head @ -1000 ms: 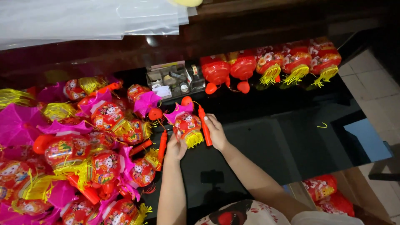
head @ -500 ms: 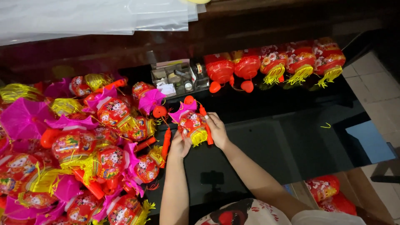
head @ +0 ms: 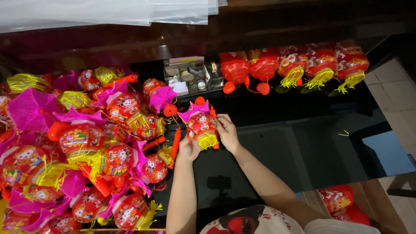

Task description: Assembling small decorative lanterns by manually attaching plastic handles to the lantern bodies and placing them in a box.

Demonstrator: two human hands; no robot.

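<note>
Unmoved since earlier: lantern point(head: 202, 126) clasped between my left hand point(head: 189, 149) and right hand point(head: 227, 133), long axis tilted, pink top away, yellow tassel toward me.

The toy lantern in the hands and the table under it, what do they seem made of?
Toy lantern: probably glossy moulded plastic, judging by its shine, with a yellow thread-like fringe. Table: seemingly dark glass or a polished top, since it mirrors things.
</note>
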